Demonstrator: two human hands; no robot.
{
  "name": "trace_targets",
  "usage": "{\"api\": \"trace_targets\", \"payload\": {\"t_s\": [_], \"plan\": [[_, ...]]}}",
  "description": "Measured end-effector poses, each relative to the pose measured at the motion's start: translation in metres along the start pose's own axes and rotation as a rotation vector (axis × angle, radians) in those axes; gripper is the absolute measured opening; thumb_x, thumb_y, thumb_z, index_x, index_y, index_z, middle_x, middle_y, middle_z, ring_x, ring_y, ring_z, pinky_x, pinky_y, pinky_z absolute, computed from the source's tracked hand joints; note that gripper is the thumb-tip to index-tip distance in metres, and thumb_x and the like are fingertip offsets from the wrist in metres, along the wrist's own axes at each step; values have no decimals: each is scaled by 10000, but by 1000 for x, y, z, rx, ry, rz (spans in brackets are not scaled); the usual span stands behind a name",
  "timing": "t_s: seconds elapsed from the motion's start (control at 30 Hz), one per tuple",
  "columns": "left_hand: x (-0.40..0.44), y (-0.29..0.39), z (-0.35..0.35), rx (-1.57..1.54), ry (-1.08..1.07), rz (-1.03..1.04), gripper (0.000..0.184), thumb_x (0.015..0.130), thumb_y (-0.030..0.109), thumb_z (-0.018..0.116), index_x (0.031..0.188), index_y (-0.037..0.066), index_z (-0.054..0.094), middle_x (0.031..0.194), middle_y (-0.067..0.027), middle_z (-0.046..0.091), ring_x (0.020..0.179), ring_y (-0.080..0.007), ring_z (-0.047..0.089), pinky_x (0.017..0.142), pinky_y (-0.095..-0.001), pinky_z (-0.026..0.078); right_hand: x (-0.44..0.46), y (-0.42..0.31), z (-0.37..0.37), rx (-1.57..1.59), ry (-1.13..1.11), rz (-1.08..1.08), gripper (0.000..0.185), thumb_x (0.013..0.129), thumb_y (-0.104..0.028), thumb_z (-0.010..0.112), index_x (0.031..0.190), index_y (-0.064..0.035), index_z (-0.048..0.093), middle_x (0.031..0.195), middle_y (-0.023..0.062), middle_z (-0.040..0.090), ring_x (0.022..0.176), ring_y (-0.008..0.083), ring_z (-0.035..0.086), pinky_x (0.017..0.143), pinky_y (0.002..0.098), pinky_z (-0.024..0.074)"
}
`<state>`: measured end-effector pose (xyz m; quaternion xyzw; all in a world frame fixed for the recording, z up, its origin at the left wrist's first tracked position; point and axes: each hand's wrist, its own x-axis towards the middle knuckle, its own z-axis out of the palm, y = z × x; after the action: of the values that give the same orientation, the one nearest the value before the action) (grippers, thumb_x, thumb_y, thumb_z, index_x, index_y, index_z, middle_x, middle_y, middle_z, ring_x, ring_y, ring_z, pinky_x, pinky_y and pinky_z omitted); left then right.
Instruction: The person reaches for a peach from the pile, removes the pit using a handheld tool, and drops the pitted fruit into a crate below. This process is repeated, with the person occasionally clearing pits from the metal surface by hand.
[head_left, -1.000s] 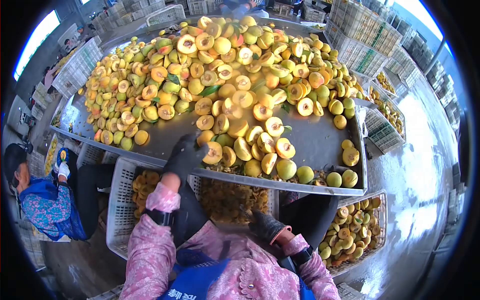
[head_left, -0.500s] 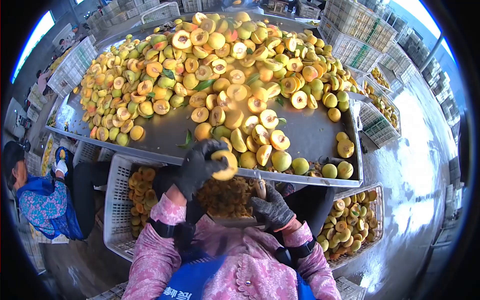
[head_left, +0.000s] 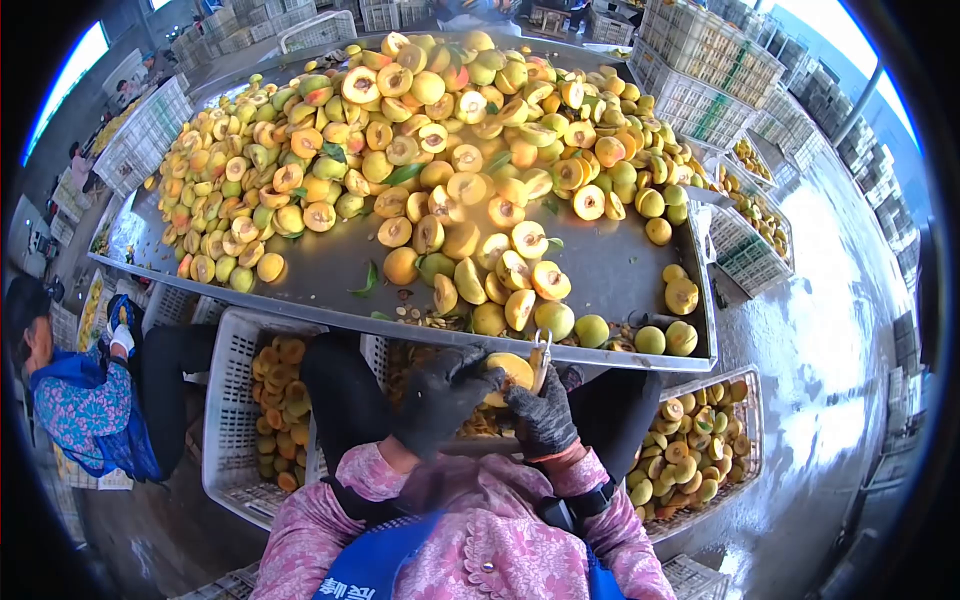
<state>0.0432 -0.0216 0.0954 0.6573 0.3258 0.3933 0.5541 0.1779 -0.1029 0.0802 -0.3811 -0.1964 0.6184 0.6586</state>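
Observation:
My left hand (head_left: 440,398), in a dark glove, is closed around a yellow peach half (head_left: 512,370) just in front of the table's near edge. My right hand (head_left: 545,418), in a grey glove, grips a small pitting tool (head_left: 541,360) with a metal loop at its tip and a tan handle. The tool is beside the peach half, and the two hands are close together. Whether the loop touches the flesh is hidden. Below the hands is a crate of brownish-yellow pieces (head_left: 480,424), mostly covered by the gloves.
Cut peaches (head_left: 300,170) are heaped on a metal table (head_left: 335,265) with a raised rim. Peach-filled crates stand at my left (head_left: 222,420) and right (head_left: 757,440). Another person (head_left: 90,400) sits at the far left. Stacked crates (head_left: 710,60) rise behind right.
My left hand has come down and right with the peach half, from over the table edge to beside my right hand. The tool has risen slightly and moved right.

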Motion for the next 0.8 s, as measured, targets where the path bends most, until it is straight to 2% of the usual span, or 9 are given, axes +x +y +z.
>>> {"api": "trace_targets", "payload": {"t_s": [0.17,0.27,0.3,0.37,0.47,0.57,0.67,0.7,0.8], "plan": [[0,-5,5,211,97,141,245,733,56,720,950,-8,626,850,-105,657,751,-162,626,684,-284,506,3,13,-2,-63,96,-81,550,793,-70,651,1262,-59,362,1110,61,539,976,134,550,809,266,482],[3,-8,6,222,87,107,227,734,48,715,940,-7,636,878,-102,656,762,-154,618,701,-270,496,3,10,2,-96,142,-44,519,794,-61,645,1242,-55,384,1083,63,551,920,132,571,751,257,503],[3,-12,5,75,27,54,216,747,59,704,943,-6,637,889,-98,656,768,-154,616,711,-274,494,6,15,-1,-143,182,-76,472,804,-68,635,1219,-55,411,1064,69,564,878,148,592,704,249,515],[3,-20,-2,-220,-91,-50,198,774,81,680,948,-3,640,910,-89,655,780,-154,612,731,-282,488,6,3,12,2,199,-51,440,814,-79,626,1205,-51,427,1068,74,569,898,160,593,709,263,517],[0,-26,-31,-170,-130,-487,219,822,134,633,999,5,635,992,-98,638,885,-159,595,795,-284,468,5,-3,13,178,219,-40,399,831,-126,625,1187,-65,455,1072,67,579,943,165,586,725,278,511],[-5,-42,-31,29,-124,-275,323,865,159,583,1151,11,555,1118,-110,577,1015,-151,542,834,-284,452,10,-2,17,340,231,-55,346,841,-151,623,1157,-88,496,1065,51,585,947,151,581,735,255,496],[-11,-29,-6,308,-65,113,415,931,248,484,1277,23,434,1226,-103,490,1102,-150,487,886,-276,427,20,10,32,391,246,-58,327,851,-155,614,1149,-73,506,1056,58,591,945,158,584,751,266,496],[-12,-15,-1,120,-55,23,437,945,290,435,1294,28,409,1236,-96,479,1105,-153,487,900,-284,422,15,4,44,394,152,41,315,877,-171,580,1165,-74,498,1075,39,583,952,137,572,772,270,488],[-10,15,6,-444,-14,-235,472,973,340,336,1323,25,355,1265,-95,455,1126,-174,477,952,-309,394,9,21,48,275,227,130,336,859,-177,598,1168,-89,497,991,41,590,791,149,594,613,266,504]]}}
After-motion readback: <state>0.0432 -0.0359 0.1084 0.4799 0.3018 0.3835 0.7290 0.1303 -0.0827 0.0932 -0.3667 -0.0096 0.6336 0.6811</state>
